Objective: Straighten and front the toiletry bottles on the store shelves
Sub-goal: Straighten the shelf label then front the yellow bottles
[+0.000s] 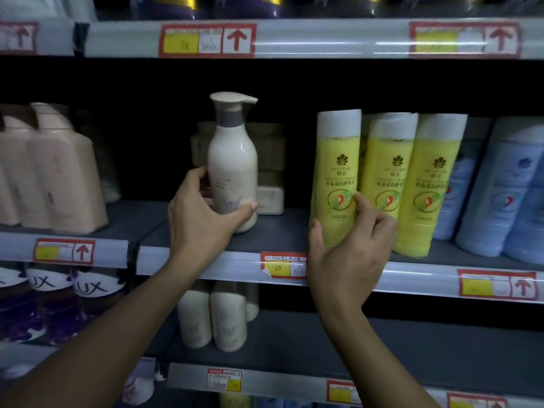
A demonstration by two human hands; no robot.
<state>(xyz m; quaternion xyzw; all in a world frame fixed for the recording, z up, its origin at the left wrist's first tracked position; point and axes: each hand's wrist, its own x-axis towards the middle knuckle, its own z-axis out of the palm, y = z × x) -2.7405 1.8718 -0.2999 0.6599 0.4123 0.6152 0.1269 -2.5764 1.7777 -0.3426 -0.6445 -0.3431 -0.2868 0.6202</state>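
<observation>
Carefully, with my left hand (200,213) gripping the cream pump bottle (234,163) mid-shelf and my right hand (350,245) pinching the leftmost yellow bottle (335,172), I'd judge it best to slide both flush to the shelf edge (223,266), labels forward.

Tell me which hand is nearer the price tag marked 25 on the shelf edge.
Right. The right hand grips the leftmost yellow bottle just right of the price tag; the left hand holds the cream pump bottle up-left of it.
</observation>
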